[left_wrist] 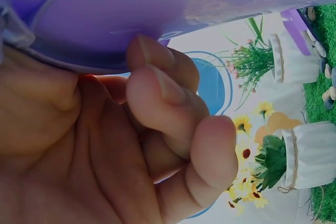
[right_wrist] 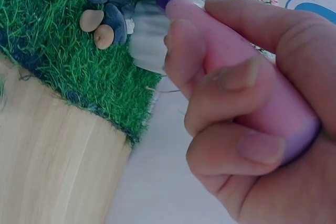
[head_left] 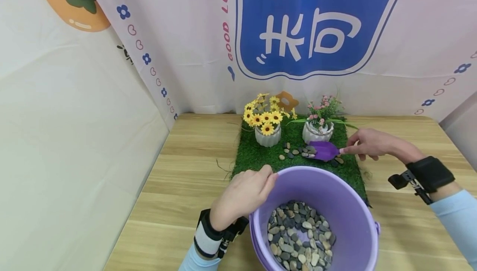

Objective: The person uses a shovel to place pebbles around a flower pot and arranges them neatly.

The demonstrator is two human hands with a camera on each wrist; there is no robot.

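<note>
My left hand [head_left: 246, 192] grips the rim of a purple bucket [head_left: 357, 209], which is tilted so that its inside shows. Grey, tan and black pebbles [head_left: 287, 248] cover much of the bucket's bottom. In my right hand [head_left: 370, 143] is the pink handle [right_wrist: 231, 45] of a small purple shovel [head_left: 324, 151], its fingers wrapped round it. The shovel's blade lies low over a green turf mat [head_left: 247, 159], with a few pebbles at its front end. More loose pebbles [head_left: 290, 153] lie on the turf to the left of the blade, and some are behind it.
Two white pots stand at the mat's back: one with yellow flowers [head_left: 266, 117], one with pink flowers [head_left: 322, 111], close behind the shovel. A wooden table [head_left: 179, 171] lies under everything. A printed cloth [head_left: 197, 55] hangs behind the table's far edge.
</note>
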